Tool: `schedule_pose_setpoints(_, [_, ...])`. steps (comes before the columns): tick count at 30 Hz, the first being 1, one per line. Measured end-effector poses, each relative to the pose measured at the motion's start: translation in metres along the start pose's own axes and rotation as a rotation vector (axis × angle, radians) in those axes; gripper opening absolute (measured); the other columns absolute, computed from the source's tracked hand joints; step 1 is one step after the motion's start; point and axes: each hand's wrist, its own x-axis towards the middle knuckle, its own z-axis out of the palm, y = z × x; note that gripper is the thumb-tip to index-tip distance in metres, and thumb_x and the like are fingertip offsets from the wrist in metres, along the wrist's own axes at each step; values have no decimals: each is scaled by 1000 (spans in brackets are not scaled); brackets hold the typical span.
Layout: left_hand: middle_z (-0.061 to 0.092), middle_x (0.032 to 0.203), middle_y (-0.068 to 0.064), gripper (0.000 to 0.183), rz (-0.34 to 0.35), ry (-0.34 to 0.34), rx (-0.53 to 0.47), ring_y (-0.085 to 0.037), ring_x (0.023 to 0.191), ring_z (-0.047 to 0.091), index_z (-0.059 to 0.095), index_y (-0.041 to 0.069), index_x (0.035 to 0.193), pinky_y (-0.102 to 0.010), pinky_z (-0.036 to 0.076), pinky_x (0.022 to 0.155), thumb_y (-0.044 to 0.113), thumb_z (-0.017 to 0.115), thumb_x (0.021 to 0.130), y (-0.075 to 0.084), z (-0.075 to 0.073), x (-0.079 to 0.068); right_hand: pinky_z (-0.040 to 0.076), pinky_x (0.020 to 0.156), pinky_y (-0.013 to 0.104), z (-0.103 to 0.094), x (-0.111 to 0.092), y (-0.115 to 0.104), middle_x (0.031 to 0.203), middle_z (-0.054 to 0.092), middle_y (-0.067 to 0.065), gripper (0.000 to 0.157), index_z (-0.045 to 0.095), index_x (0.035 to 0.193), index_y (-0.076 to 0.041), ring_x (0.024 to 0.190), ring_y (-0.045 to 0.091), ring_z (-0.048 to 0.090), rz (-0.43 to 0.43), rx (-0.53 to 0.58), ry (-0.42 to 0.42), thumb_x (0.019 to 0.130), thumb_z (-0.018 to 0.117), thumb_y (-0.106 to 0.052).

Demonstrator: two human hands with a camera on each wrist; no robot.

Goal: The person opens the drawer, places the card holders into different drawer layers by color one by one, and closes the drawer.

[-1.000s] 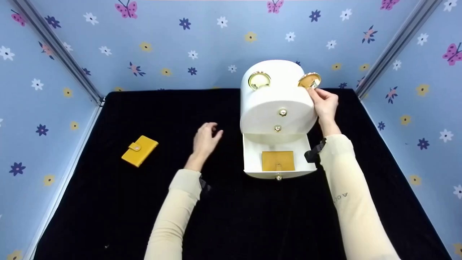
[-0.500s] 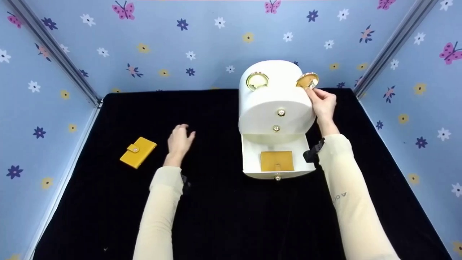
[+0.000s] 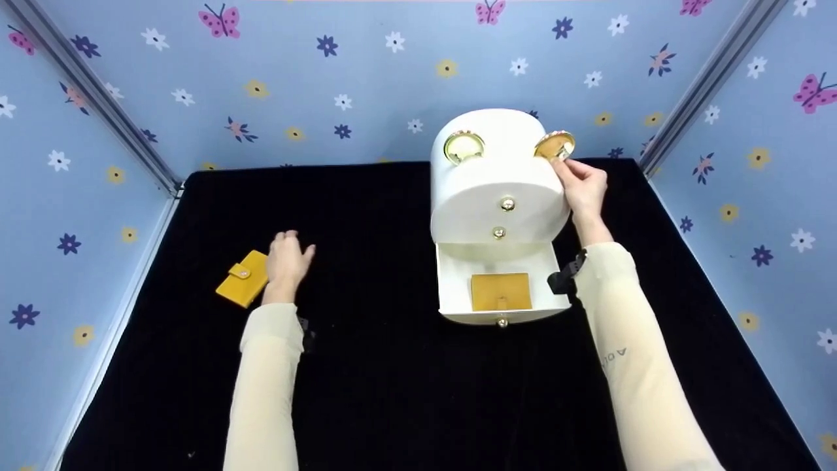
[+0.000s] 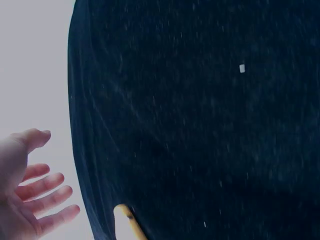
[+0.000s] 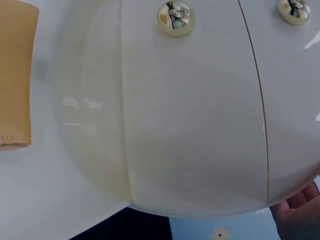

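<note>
A yellow card wallet with a snap strap [image 3: 242, 280] lies on the black cloth at left. My left hand [image 3: 286, 265] is right beside it, overlapping its right edge in the head view, with fingers loosely spread and nothing in them. In the left wrist view the wallet's end [image 4: 129, 225] shows at the bottom. A white rounded drawer box [image 3: 467, 209] stands at right, its lowest drawer [image 3: 451, 288] pulled out. Inside that drawer lies a tan wallet [image 3: 501, 291]. My right hand [image 3: 585, 186] pinches the lower edge of the gold-rimmed round disc [image 3: 554, 144] at the box's top right.
A matching gold-rimmed disc [image 3: 464, 145] is at the box's top left. Gold knobs [image 3: 507, 204] sit on the drawer fronts. Blue flowered panels [image 3: 294, 78] wall in the back and sides. A small white speck [image 4: 242, 68] lies on the cloth.
My left hand has moved left across the cloth, from near the box to the yellow card wallet. My right hand has stayed at the gold-rimmed disc.
</note>
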Motion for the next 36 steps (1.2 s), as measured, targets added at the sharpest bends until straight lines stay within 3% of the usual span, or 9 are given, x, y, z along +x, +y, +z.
schedule_pose_setpoints(8, [39,120,-31,54,-78,-6,48,-43,110,38,38,-13,124,-50,36,87,24,54,87,-28,-7,-2,45,63,19,-1,-1,-1,83,67,0,28,72,92,-8,68,8,58,-6,28,11,72,73,-26])
schedule_pose_setpoints(20, [35,116,-34,60,-168,-33,95,-46,106,35,33,-17,123,-56,34,84,24,56,85,-69,-7,-10,46,68,20,-1,0,-1,89,67,4,32,70,96,-8,73,9,60,13,-1,6,72,73,-29])
schedule_pose_setpoints(26, [33,121,-33,68,-186,-37,77,-46,111,32,28,-16,127,-58,30,87,26,59,83,-81,-8,-14,46,67,20,-2,1,-2,90,67,4,34,70,97,-8,74,10,60,22,-5,0,72,72,-30])
schedule_pose_setpoints(36, [16,133,-36,89,-252,-153,67,-49,124,11,11,-14,135,-65,17,92,35,61,80,-92,-10,-16,46,66,19,-1,1,1,86,68,2,30,70,95,-7,71,8,59,5,8,2,73,73,-27])
